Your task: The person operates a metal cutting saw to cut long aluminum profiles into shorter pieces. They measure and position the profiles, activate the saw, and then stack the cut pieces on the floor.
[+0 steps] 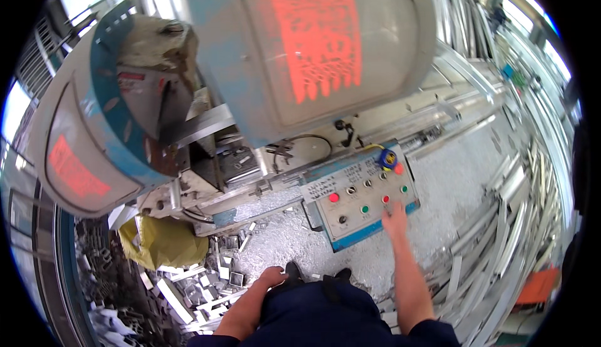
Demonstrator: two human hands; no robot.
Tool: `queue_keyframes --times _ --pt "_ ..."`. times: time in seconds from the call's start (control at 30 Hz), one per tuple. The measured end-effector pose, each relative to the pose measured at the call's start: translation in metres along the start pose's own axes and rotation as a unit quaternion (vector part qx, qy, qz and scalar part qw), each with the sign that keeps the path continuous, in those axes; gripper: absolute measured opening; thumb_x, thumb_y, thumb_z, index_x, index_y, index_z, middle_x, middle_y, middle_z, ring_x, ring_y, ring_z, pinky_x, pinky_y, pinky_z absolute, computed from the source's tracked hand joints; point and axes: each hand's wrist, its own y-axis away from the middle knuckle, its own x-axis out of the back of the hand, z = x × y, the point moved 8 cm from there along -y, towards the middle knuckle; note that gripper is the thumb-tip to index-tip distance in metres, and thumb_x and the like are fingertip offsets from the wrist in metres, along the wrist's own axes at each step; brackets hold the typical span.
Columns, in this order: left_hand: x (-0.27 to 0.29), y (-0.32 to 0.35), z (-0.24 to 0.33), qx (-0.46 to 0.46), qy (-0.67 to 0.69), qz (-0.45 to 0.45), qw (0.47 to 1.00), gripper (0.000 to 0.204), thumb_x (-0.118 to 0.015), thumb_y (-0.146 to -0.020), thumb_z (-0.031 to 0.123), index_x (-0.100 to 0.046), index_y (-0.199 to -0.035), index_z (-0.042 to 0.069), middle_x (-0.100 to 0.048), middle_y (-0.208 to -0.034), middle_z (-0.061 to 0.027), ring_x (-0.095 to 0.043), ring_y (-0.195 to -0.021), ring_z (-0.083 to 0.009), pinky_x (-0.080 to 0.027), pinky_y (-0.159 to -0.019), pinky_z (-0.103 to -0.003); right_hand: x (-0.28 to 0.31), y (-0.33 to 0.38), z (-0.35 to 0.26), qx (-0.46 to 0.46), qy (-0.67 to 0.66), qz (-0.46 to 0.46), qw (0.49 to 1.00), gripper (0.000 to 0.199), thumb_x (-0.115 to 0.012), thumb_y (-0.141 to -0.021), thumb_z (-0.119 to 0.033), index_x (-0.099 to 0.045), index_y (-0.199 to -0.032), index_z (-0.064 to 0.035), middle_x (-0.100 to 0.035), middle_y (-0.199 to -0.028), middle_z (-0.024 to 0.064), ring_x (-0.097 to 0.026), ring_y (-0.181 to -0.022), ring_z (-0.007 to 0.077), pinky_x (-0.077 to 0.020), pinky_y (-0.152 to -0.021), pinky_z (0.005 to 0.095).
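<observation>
My right hand (394, 220) reaches to the front part of a blue and pale grey control panel (350, 240). Its stretched fingers are at a red push button (385, 199); whether they press it is too small to tell. Green buttons, dark switches and more red buttons sit around it. A blue and yellow tape measure (388, 158) rests on the panel's far right corner. My left hand (271, 277) hangs low beside my leg, away from the panel, its fingers curled. What is in it, if anything, is hidden.
A large cutting machine with grey and blue guards (219, 53) stands ahead, a metal profile (203, 123) lying in it. Metal offcuts (194, 294) and a yellow sack (164, 244) are at left. Long metal profiles (494, 234) cover the floor at right, near an orange object (537, 285).
</observation>
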Motion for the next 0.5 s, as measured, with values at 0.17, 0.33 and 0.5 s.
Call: queue_keyframes --times 0.17,0.33,0.5 --pt "-0.016 0.005 -0.028 0.025 -0.007 -0.03 0.999 0.06 -0.056 -0.084 0.052 -0.063 -0.122 0.006 -0.062 -0.123 -0.0191 -0.057 -0.117 -0.0347 -0.045 -0.1 -0.041 -0.047 0.083 -0.101 0.044 -0.157 -0.115 0.98 0.03 -0.073 -0.08 -0.022 -0.061 -0.099 -0.0017 -0.063 -0.085 0.0166 -0.064 -0.077 0.0311 -0.0511 -0.069 0.0424" --pt "-0.032 0.013 -0.058 0.009 -0.034 -0.04 0.999 0.059 -0.054 -0.084 0.053 -0.065 -0.118 0.006 -0.063 -0.122 -0.0183 -0.057 -0.117 -0.0345 -0.045 -0.1 -0.041 -0.068 0.09 -0.125 0.013 -0.128 -0.165 0.978 0.029 -0.072 -0.082 -0.024 -0.06 -0.097 -0.0026 -0.063 -0.082 0.0168 -0.063 -0.073 0.0329 -0.0505 -0.065 0.0433" --pt "-0.031 -0.002 -0.064 0.011 -0.008 -0.013 1.0 0.059 -0.054 -0.084 0.053 -0.067 -0.117 0.006 -0.064 -0.12 -0.0176 -0.059 -0.115 -0.0335 -0.045 -0.1 -0.041 -0.057 0.061 -0.123 0.022 -0.114 -0.172 0.978 0.022 -0.068 -0.083 -0.019 -0.059 -0.098 -0.0047 -0.061 -0.078 0.0164 -0.062 -0.071 0.035 -0.0499 -0.063 0.0439"
